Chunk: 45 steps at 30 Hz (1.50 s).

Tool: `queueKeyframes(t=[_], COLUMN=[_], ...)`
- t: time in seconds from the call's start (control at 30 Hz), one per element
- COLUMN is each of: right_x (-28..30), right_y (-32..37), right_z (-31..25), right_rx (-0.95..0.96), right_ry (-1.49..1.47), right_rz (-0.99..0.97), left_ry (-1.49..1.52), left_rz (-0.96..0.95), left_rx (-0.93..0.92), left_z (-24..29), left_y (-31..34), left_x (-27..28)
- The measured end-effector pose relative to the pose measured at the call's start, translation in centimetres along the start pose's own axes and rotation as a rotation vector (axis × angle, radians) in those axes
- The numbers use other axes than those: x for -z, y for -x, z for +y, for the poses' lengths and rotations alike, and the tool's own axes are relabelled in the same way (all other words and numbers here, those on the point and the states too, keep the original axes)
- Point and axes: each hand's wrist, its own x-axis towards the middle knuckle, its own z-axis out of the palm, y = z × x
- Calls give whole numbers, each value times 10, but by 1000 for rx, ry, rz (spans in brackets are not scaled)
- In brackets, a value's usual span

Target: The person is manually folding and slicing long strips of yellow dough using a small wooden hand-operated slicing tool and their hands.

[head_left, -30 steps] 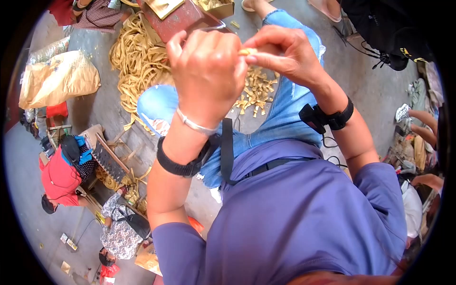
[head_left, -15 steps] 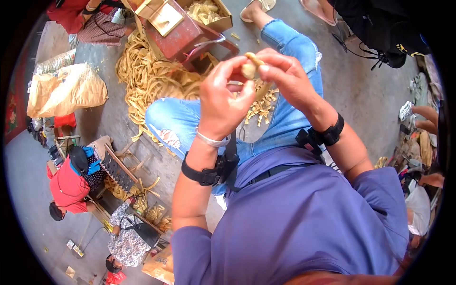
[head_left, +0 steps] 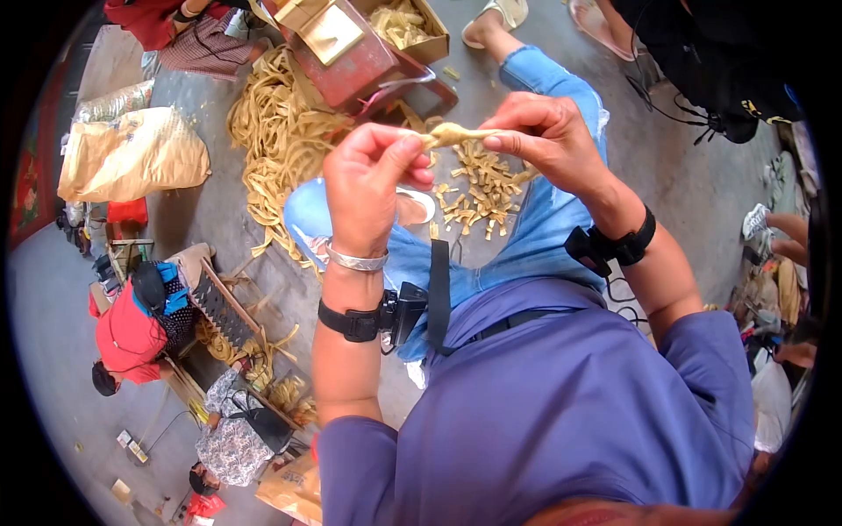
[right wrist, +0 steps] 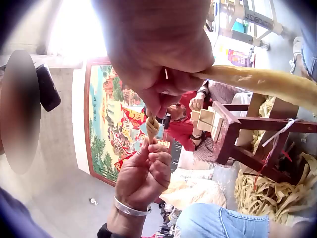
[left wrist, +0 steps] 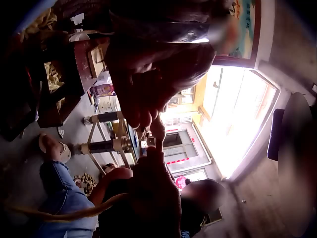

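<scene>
A tan strip with a knot (head_left: 447, 134) is stretched between the two hands in the head view. The left hand (head_left: 368, 180) pinches one end between thumb and fingers. On the other side the right hand (head_left: 554, 140) pinches the strip close to the knot. The right wrist view shows the twisted knot (right wrist: 152, 127) between the fingertips of both hands, with a long tail of the strip (right wrist: 262, 82) running out from the right hand. The left wrist view is dark, the knot (left wrist: 158, 130) showing between the hands.
A heap of long tan strips (head_left: 281, 149) lies on the floor beside a red stool (head_left: 351, 74). Small knotted pieces (head_left: 482, 188) lie between the legs. A box of pieces (head_left: 427, 44) stands behind; people sit at left and top.
The hands have drawn apart sideways, and the knot that was loosely bunched between them is now pulled out in line. The left hand has turned, its thumb side facing the strip.
</scene>
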Motion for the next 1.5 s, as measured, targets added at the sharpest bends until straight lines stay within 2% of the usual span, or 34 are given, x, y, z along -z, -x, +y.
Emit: queueKeyframes(t=[0.1,0.23,0.27,0.3,0.33,0.37,0.43,0.57,0.67,0.77,0.93,1.07,1.17,1.2,1.3,1.37,1.43,1.5], right_x=[-1,-5,-8,-11,-13,-13,-11,-18,-20,-27,-38,-45,-50,-52,-38,-27,-23,-18], right_y=[-8,-21,-25,-29,-32,-36,-47,-75,-107,-151,-233,-265,-280,-283,-273,-259,-242,-220], right_z=[5,0,-2,-5,-10,-12,-13,-3,4,21,46,68,88,93,89,78,65,55], right_rx=[60,90,84,79,-15,-28,-54,104,136,127,315,219,344,347,245,67,71,114], right_ry=[21,86,111,136,104,128,175,195,281,206,424,448,541,699,534,213,-54,-143], right_rz=[27,-30,-75,-120,-118,-127,-142,-167,-244,-206,-90,-64,-17,-33,44,-15,12,-35], left_ry=[73,-358,-374,-307,-250,-193,-162,-134,-148,-206,-180,-121,-152,-197,-68,114,211,166], left_rz=[54,-246,-323,-253,-205,-161,-105,-22,8,29,101,116,152,151,119,20,-81,-182], left_rx=[-38,-286,-144,-190,-114,-41,-34,-1,4,27,8,-4,33,69,89,143,235,316], left_z=[2,23,31,23,23,24,23,20,18,19,22,8,6,-1,-2,1,-5,-13], left_y=[-8,-14,-14,-20,-22,-26,-29,-43,-61,-96,-164,-195,-210,-213,-200,-177,-153,-135], left_x=[9,-1,-4,-8,-6,-4,2,19,46,76,116,134,137,136,139,128,109,88])
